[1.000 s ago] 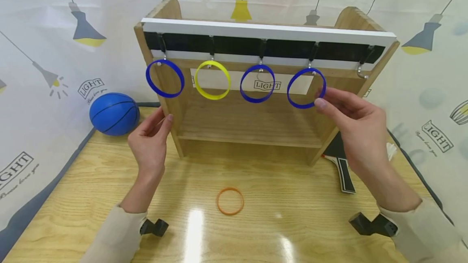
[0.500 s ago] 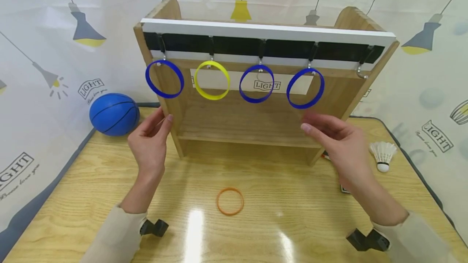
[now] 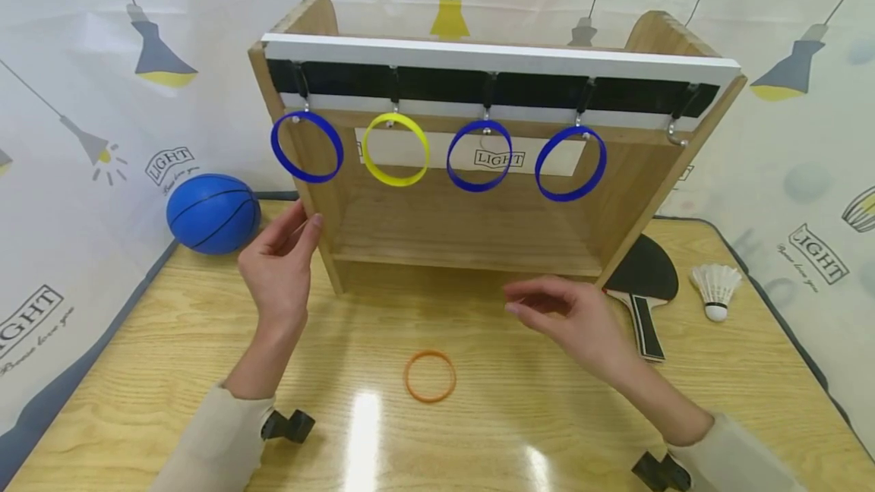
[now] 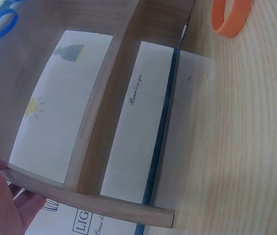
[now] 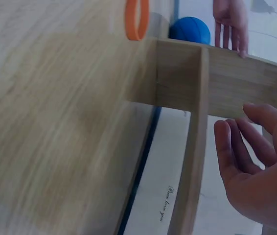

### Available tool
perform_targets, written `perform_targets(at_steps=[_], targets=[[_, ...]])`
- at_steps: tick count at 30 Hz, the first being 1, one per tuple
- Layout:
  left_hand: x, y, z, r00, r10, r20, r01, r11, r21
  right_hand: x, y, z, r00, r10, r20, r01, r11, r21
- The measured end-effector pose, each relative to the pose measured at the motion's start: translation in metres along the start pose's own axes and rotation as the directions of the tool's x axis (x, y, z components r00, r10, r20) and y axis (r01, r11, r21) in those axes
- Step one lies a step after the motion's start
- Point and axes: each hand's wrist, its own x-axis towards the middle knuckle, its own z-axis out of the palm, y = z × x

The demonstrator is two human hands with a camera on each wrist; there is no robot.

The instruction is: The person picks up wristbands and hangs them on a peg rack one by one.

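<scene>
My left hand (image 3: pixel 280 272) grips the left side panel of a wooden shelf (image 3: pixel 437 268), its thumb on one face and fingers on the other, as the left wrist view shows. From hooks along the shelf's black-and-white front rail (image 3: pixel 437 86) hang a blue ring (image 3: pixel 311 179), a yellow ring (image 3: pixel 403 183) and two more blue rings. The rightmost hook (image 3: pixel 677 137) bears no ring. An orange ring (image 3: pixel 429 400) lies flat on the table. My right hand (image 3: pixel 574 325) hovers to its upper right, fingers loosely bent, nothing between them.
A blue ball (image 3: pixel 213 212) sits left of the shelf. To the right lie a black table tennis paddle (image 3: pixel 642 272), partly behind the shelf, and a white shuttlecock (image 3: pixel 715 291). A printed cloth (image 3: pixel 89 173) hangs around the wooden table (image 3: pixel 171 370).
My right hand has let go of the rightmost blue ring and moved down and left, towards the orange ring. The paddle and shuttlecock are uncovered. My left hand stays put.
</scene>
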Motion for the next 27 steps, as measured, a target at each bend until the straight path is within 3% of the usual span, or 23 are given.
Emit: perform_targets(at_steps=[10, 13, 20, 27], targets=[[0.000, 0.000, -0.001, 1.000, -0.012, -0.002, 0.012, 1.000, -0.008, -0.005, 0.006, 0.027, 0.978, -0.154, 0.143, 0.165, 0.984, -0.068], [0.000, -0.001, -0.001, 1.000, -0.015, 0.000, 0.015, 1.000, -0.007, -0.006, 0.004, 0.033, 0.956, -0.214, 0.199, 0.235, 0.968, -0.086], [0.000, -0.001, -0.001, 1.000, -0.016, -0.001, 0.016, 1.000, -0.008, -0.009, 0.004, 0.045, 0.882, -0.340, 0.326, 0.387, 0.918, -0.091], [0.000, 0.000, 0.000, 1.000, -0.013, -0.002, 0.013, 1.000, 0.000, -0.009, 0.007, 0.057, 0.848, -0.291, 0.442, 0.369, 0.924, -0.099]])
